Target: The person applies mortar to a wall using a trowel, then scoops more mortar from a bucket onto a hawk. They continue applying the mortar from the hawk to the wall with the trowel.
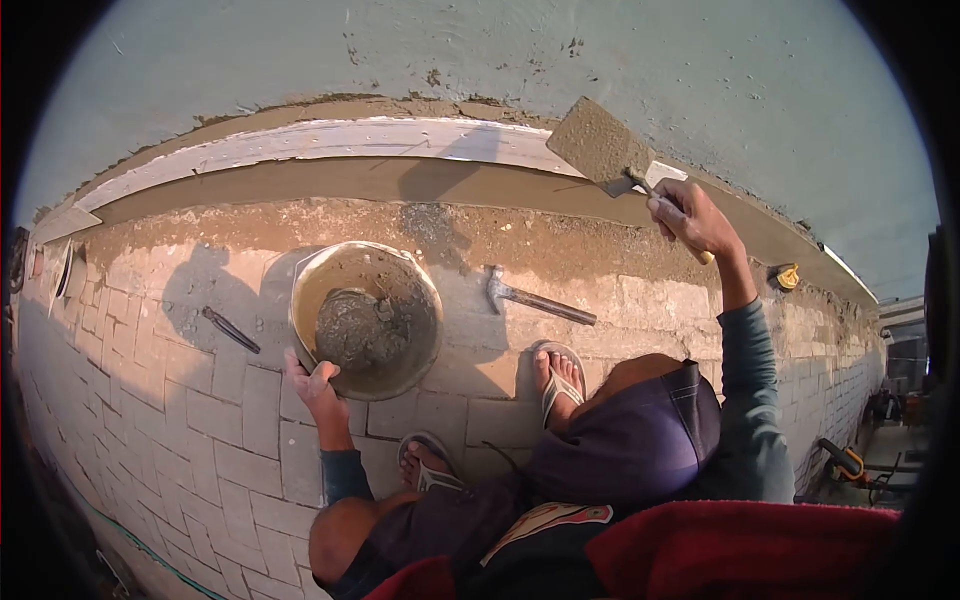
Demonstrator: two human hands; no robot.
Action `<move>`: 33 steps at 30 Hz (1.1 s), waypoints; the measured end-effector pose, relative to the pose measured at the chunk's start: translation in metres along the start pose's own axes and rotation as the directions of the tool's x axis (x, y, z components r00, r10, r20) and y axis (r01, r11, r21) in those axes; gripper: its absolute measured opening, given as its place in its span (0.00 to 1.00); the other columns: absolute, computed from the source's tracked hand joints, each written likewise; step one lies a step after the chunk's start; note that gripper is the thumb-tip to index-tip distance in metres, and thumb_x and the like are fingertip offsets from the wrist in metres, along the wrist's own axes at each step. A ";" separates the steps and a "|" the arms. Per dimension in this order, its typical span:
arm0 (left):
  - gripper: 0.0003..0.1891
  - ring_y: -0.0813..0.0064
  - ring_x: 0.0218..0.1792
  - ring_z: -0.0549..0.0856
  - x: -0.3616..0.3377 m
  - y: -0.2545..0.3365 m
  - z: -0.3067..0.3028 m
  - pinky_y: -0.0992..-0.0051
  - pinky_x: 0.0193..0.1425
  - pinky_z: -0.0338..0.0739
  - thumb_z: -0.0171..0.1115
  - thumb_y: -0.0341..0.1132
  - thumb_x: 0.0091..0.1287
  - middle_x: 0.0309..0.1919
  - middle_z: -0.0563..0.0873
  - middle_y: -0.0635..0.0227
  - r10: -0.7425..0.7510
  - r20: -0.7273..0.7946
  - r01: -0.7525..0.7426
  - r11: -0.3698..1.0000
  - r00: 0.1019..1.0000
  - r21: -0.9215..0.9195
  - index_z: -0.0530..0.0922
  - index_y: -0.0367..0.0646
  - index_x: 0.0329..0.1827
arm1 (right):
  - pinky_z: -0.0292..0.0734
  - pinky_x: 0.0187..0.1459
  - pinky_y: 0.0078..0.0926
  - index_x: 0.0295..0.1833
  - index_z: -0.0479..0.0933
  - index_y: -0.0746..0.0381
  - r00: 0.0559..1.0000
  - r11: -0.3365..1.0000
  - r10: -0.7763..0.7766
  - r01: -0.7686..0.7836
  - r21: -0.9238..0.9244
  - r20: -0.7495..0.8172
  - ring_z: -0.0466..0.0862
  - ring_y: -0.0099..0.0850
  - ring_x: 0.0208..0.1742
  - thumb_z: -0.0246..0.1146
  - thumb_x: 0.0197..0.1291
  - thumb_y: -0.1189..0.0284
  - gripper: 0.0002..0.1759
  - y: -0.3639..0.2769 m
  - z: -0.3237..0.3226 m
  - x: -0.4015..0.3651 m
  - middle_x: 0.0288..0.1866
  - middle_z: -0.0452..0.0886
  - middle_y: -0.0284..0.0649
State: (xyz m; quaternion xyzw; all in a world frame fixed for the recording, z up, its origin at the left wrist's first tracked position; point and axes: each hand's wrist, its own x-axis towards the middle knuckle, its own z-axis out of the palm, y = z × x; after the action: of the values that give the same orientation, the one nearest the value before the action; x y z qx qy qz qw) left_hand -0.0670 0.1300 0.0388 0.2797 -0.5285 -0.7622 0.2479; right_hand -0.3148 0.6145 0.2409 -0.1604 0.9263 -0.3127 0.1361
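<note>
We judge the long wet brown mortar band point(400, 182) wants even strokes. Our left hand point(315, 385) grips the rim of the round metal mortar pan point(432, 300) on the brick paving point(200, 400). Our right hand point(690, 215) clasps the mortar-loaded steel trowel point(598, 145) above the band; keep it level.

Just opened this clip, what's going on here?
A person squats in sandals on brick paving. Their left hand grips the rim of a metal pan holding wet mortar. Their right hand holds a trowel, its blade coated in mortar, up near a white board that runs along the foot of a plastered wall. A hammer lies on the bricks beside the pan, and a dark tool lies on the pan's other side.
</note>
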 end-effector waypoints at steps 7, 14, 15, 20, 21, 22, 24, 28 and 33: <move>0.18 0.77 0.39 0.73 -0.002 0.001 0.017 0.79 0.50 0.71 0.58 0.26 0.44 0.39 0.75 0.73 0.073 0.076 -0.082 0.990 0.994 0.117 0.73 0.42 0.42 | 0.78 0.36 0.44 0.45 0.79 0.68 0.942 0.887 -0.331 0.291 -0.359 -0.052 0.80 0.57 0.30 0.66 0.71 0.63 0.16 -0.029 0.080 0.014 0.30 0.82 0.55; 0.28 0.67 0.45 0.79 0.013 -0.008 -0.043 0.70 0.55 0.77 0.58 0.24 0.43 0.46 0.79 0.66 -0.056 -0.094 0.056 0.998 0.994 -0.006 0.74 0.39 0.54 | 0.80 0.39 0.49 0.47 0.82 0.66 0.826 0.893 -0.265 0.016 -0.450 -0.498 0.86 0.56 0.36 0.65 0.70 0.62 0.16 0.005 0.037 0.014 0.36 0.86 0.53; 0.30 0.65 0.46 0.80 0.014 -0.013 -0.050 0.69 0.55 0.78 0.58 0.24 0.43 0.47 0.80 0.65 -0.067 -0.120 0.065 0.998 0.991 -0.021 0.74 0.39 0.56 | 0.80 0.39 0.49 0.47 0.83 0.66 0.806 0.887 -0.280 0.009 -0.462 -0.522 0.86 0.56 0.37 0.66 0.70 0.63 0.16 0.011 0.032 0.011 0.38 0.87 0.53; 0.33 0.62 0.48 0.81 0.016 -0.019 -0.060 0.67 0.58 0.78 0.58 0.23 0.42 0.49 0.81 0.63 -0.147 -0.217 0.143 0.989 0.965 -0.034 0.73 0.38 0.59 | 0.81 0.39 0.48 0.48 0.84 0.67 0.769 0.873 -0.334 0.034 -0.486 -0.546 0.87 0.55 0.39 0.67 0.69 0.64 0.15 0.022 0.036 0.011 0.40 0.87 0.52; 0.31 0.64 0.46 0.81 0.014 -0.017 -0.055 0.68 0.56 0.78 0.57 0.23 0.44 0.47 0.80 0.64 -0.130 -0.202 0.122 0.991 0.971 -0.052 0.74 0.38 0.59 | 0.81 0.40 0.47 0.49 0.84 0.67 0.775 0.861 -0.353 0.051 -0.506 -0.524 0.87 0.55 0.39 0.67 0.69 0.64 0.15 0.021 0.040 0.013 0.40 0.87 0.52; 0.29 0.65 0.45 0.81 0.014 -0.016 -0.053 0.68 0.54 0.79 0.57 0.24 0.46 0.46 0.80 0.64 -0.113 -0.188 0.102 0.992 0.976 -0.069 0.74 0.38 0.58 | 0.82 0.40 0.47 0.49 0.84 0.67 0.782 0.849 -0.372 0.067 -0.525 -0.501 0.87 0.55 0.39 0.67 0.68 0.64 0.15 0.021 0.043 0.016 0.41 0.87 0.52; 0.29 0.65 0.45 0.81 0.015 -0.019 -0.057 0.68 0.53 0.79 0.57 0.24 0.46 0.45 0.80 0.64 -0.107 -0.198 0.098 0.994 0.974 -0.052 0.74 0.38 0.58 | 0.82 0.39 0.46 0.50 0.84 0.66 0.780 0.844 -0.384 0.079 -0.530 -0.495 0.87 0.54 0.39 0.68 0.68 0.64 0.15 0.024 0.045 0.019 0.41 0.88 0.51; 0.34 0.62 0.48 0.82 0.019 -0.026 -0.068 0.67 0.57 0.79 0.57 0.23 0.42 0.49 0.82 0.64 -0.136 -0.197 0.124 0.990 0.971 -0.074 0.75 0.39 0.60 | 0.82 0.38 0.44 0.50 0.85 0.64 0.762 0.829 -0.397 0.058 -0.557 -0.511 0.88 0.50 0.39 0.70 0.66 0.63 0.16 0.040 0.034 0.017 0.41 0.88 0.46; 0.32 0.63 0.46 0.82 0.019 -0.025 -0.067 0.68 0.56 0.79 0.57 0.23 0.42 0.47 0.82 0.64 -0.137 -0.209 0.123 0.989 0.968 -0.081 0.75 0.40 0.58 | 0.81 0.38 0.39 0.50 0.86 0.61 0.799 0.810 -0.358 0.007 -0.587 -0.484 0.88 0.44 0.39 0.73 0.62 0.63 0.16 0.073 0.018 0.014 0.41 0.87 0.39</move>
State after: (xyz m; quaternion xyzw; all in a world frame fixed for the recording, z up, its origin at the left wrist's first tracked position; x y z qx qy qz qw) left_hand -0.0366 0.0808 -0.0073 0.3857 -0.4534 -0.7595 0.2622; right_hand -0.3367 0.6549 0.1794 -0.1839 0.9518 -0.0743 -0.2341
